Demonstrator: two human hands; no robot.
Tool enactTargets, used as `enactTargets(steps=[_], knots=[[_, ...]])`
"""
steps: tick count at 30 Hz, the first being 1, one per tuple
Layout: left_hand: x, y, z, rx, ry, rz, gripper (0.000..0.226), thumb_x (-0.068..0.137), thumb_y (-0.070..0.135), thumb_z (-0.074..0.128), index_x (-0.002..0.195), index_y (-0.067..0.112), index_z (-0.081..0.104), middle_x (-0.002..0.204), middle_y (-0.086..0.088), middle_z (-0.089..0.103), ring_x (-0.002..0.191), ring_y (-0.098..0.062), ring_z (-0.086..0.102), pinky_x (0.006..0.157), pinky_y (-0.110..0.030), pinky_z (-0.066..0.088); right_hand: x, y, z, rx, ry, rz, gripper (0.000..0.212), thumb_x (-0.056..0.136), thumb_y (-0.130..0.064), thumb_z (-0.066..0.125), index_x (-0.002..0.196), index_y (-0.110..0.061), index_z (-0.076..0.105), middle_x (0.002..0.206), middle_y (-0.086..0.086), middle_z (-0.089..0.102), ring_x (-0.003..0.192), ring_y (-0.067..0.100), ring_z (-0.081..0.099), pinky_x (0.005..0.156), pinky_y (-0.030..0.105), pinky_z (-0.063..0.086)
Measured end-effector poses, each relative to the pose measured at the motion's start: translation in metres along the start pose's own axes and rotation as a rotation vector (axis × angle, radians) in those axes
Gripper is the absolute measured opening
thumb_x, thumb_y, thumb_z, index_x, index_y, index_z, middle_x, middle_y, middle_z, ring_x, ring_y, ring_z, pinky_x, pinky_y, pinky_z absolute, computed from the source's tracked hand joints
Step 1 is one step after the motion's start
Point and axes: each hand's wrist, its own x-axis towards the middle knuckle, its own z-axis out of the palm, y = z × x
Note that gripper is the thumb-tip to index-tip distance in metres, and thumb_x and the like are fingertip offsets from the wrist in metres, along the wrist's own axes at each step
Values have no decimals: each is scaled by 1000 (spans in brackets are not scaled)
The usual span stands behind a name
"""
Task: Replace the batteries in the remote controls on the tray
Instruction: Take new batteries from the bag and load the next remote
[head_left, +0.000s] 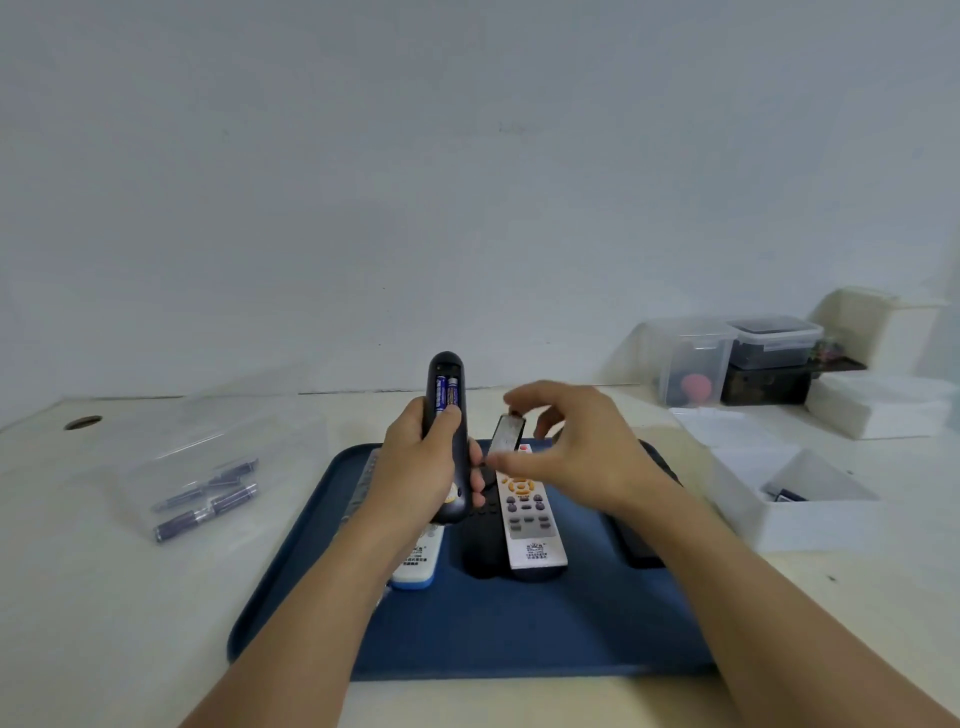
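Observation:
My left hand (418, 467) grips a dark remote (448, 395) upright above the blue tray (519, 639), back side towards me. Its battery bay is uncovered and shows two blue batteries (447, 392); my thumb lies just below them. To its right, my right hand (571, 447) pinches the remote's small battery cover (507, 432) between thumb and fingertips. On the tray lie a white remote with orange buttons (530, 519), a black remote (480, 540) beside it, a white and blue remote (415, 564) partly under my left forearm, and another dark remote (641, 551) behind my right forearm.
A clear bag with several purple-blue batteries (208, 499) lies left of the tray. A white open box (800, 499) holding a dark item sits to the right. Clear lidded containers (727, 364) and white boxes stand at the back right against the wall.

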Motion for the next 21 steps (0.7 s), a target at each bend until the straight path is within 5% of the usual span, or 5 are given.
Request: enactTargets(steps=[7, 16, 21], knots=[[-10, -1, 11, -68, -177, -9, 27, 107, 31, 40, 108, 5, 50, 67, -14, 59, 49, -26, 52, 48, -33, 47, 1, -7, -5, 400, 332, -13, 53, 67, -30, 92, 115, -24, 69, 99, -8, 72, 79, 8, 69, 71, 21, 55], [-16, 0, 14, -229, -303, -49, 59, 106, 48, 29, 78, 20, 73, 73, -18, 55, 54, -28, 50, 50, -32, 48, -2, -9, 3, 280, 319, -115, 64, 63, -25, 94, 120, -21, 66, 112, -7, 65, 87, 5, 66, 74, 13, 53], [-19, 3, 15, -220, -318, -47, 59, 105, 46, 30, 70, 23, 71, 69, -16, 55, 51, -28, 50, 48, -31, 47, -1, -9, 1, 320, 333, -141, 65, 63, -21, 94, 121, -22, 65, 116, -10, 65, 96, 7, 67, 84, 26, 57]])
